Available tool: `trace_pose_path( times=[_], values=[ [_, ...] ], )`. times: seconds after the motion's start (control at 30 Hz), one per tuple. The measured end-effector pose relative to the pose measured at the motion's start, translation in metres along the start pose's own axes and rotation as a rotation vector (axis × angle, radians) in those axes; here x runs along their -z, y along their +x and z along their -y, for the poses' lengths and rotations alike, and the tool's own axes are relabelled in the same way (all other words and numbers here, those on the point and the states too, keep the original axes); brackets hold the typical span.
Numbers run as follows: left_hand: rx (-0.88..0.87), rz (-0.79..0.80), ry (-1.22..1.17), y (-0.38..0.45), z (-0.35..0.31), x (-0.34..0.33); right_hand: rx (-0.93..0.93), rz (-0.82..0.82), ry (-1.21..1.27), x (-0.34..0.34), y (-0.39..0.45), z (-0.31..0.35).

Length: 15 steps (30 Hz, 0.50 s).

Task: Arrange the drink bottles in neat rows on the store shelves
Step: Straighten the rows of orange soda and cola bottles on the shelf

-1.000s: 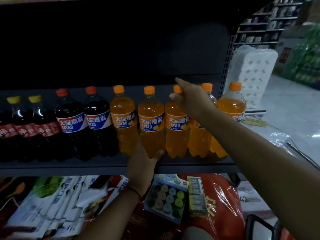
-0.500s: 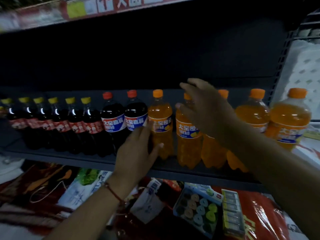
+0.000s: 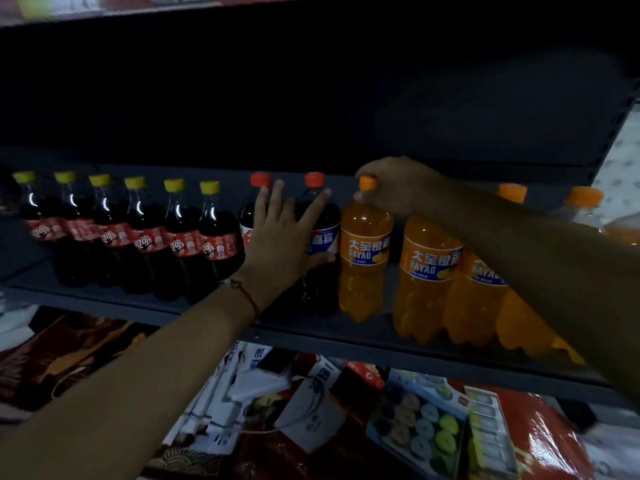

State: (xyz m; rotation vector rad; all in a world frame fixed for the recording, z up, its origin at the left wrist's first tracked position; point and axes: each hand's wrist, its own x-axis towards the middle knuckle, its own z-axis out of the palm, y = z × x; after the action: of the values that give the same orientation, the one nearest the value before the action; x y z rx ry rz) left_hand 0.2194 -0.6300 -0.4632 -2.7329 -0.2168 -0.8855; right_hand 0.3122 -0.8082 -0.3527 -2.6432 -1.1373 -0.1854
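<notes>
Right hand (image 3: 398, 188) dropped onto orange bottle (image 3: 363, 251) cap, pinching it; left hand (image 3: 280, 237) splayed open vs dark bottles (image 3: 322, 237).

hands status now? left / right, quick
Left hand: open, fingers spread, palm flat against the dark red-capped bottle.
Right hand: closed on the orange bottle's cap.

Dim and underexposed, with small glints on the dark bottles (image 3: 138, 230); edges smear, perhaps from motion.
</notes>
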Motion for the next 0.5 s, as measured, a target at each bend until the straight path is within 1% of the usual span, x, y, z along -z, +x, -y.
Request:
trace_pose_path(
  times=[0.13,0.3,0.5],
  values=[
    [-0.015,-0.061,-0.08,0.001,0.004,-0.002,-0.028,0.02,-0.06,0.004,-0.008,0.005],
    [-0.042,-0.111,-0.153,0.002,0.008,-0.001,-0.08,0.026,-0.029,0.011,-0.022,0.009],
    [-0.066,-0.106,-0.182,0.002,0.007,0.005,-0.131,0.005,-0.02,0.008,-0.029,0.015]
  ],
)
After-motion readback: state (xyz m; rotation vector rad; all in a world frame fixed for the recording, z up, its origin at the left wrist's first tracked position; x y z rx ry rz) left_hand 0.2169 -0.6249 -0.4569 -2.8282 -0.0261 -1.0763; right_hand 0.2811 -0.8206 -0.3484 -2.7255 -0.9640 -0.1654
